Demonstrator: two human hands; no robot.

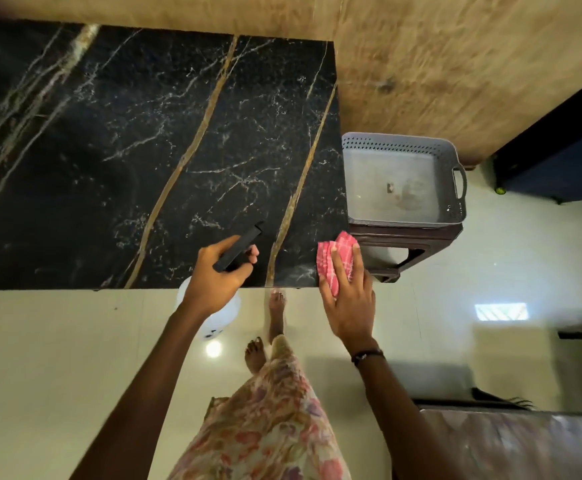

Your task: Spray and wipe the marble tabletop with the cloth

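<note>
Scene: A person stands at the near edge of a black marble tabletop [116, 140] with gold veins, seen from a head camera looking down.
Left hand: The left hand [218, 271] is wrapped around the black trigger head of a spray bottle [237, 247]; its fingers are curled closed, and one fingertip lies by the trigger. The white body hangs below the near table edge, and the nozzle points out over the marble.
Right hand: The right hand [346, 292] lies flat with fingers spread on a folded pink checked cloth [338, 258], pressing it down at the near right corner of the tabletop.
Surface: No wet patch or mist can be made out on the marble; its glossy finish makes this hard to judge.
Beside the table: A grey basket [403, 181] sits on a brown stool [407, 244] just beside the right edge.
Risk, cloth: The cloth overhangs the corner, so a stroke to the right could likely push it off the edge toward the stool.
Risk, spray: Held low at the near edge, the nozzle may wet only the front strip and leave the far side dry.
Risk, floor: Overspray or drips could land on the shiny floor by the bare feet [275, 306] and make it slippery.
Risk, streaks: Wiping too little liquid across dark polished stone would likely leave visible smears.
</note>
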